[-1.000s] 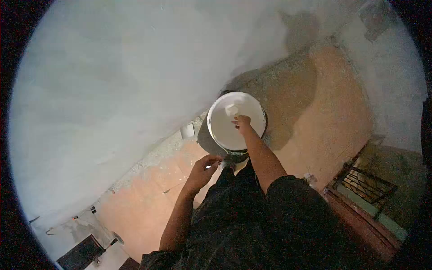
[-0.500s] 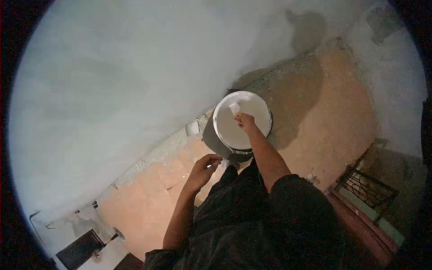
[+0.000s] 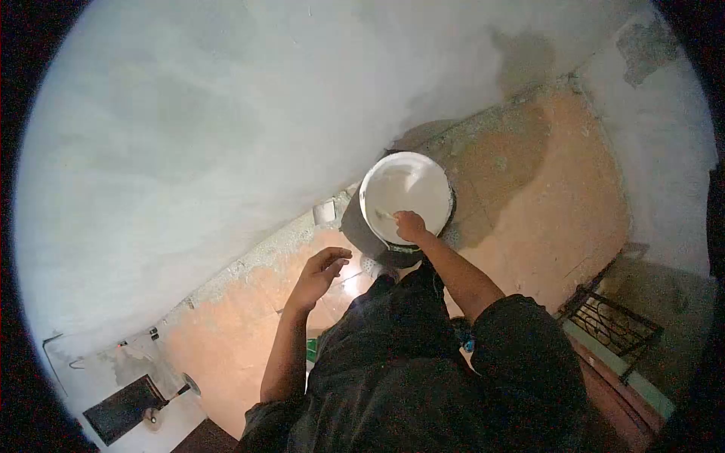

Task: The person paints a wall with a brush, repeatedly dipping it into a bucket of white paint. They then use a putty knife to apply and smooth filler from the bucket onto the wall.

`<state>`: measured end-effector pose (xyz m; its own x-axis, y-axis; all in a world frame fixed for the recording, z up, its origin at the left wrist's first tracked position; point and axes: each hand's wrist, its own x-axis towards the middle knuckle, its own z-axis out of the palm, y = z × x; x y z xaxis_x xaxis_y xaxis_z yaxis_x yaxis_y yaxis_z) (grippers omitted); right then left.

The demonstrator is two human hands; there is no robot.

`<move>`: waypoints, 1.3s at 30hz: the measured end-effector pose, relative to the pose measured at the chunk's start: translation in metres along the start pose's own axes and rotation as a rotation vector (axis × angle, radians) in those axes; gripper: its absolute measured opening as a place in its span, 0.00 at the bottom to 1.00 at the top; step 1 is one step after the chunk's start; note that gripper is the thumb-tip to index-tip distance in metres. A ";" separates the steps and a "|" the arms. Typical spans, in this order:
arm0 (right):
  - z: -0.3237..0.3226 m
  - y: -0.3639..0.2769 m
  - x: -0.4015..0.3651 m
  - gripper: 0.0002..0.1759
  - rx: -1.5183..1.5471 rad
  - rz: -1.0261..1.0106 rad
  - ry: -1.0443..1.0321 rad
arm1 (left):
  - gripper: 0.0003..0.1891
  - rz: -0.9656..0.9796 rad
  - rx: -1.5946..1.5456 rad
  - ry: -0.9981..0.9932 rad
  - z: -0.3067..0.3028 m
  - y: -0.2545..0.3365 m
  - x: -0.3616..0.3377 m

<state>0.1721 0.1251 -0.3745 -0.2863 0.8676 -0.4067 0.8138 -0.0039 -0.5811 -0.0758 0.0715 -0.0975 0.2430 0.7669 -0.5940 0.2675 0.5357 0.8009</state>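
A large round bucket (image 3: 364, 198) with a white rim and dark grey side stands in front of me, close to the wall. Pale, whitish liquid (image 3: 415, 189) shows inside it. My right hand (image 3: 411, 226) reaches over the bucket, its fingers closed round the handle of a paintbrush (image 3: 386, 215). The brush's head points left, low against the liquid, and its bristles are hard to make out. Left of the bucket, my left hand (image 3: 320, 275) hovers in the air, thumb and fingers apart, holding nothing.
A pale wall (image 3: 211, 136) rises along the left and top. Below lies an orange-tan floor (image 3: 234, 332) with rough grey edging. A small white block (image 3: 325, 212) sits at the wall's foot. A black metal grille (image 3: 615, 321) is at right; a dark panel (image 3: 124, 408) lies lower left.
My right hand has moved down within the bucket's opening, and the brush head has gone from raised and white to low at the liquid. My left hand has shifted slightly left and up.
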 end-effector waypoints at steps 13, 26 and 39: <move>-0.001 0.006 0.007 0.09 0.083 -0.337 0.258 | 0.13 0.018 -0.005 -0.015 0.017 -0.005 0.008; -0.083 -0.023 -0.081 0.27 1.641 0.019 -0.154 | 0.13 0.182 -0.057 -0.025 0.008 0.015 0.008; -0.163 -0.152 -0.119 0.29 1.625 -0.447 -0.225 | 0.13 0.266 -0.013 0.036 0.048 0.045 -0.023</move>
<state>0.1650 0.1039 -0.1227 -0.5096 0.8600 -0.0251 -0.6216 -0.3882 -0.6804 -0.0246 0.0611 -0.0510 0.2696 0.8932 -0.3598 0.1871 0.3179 0.9295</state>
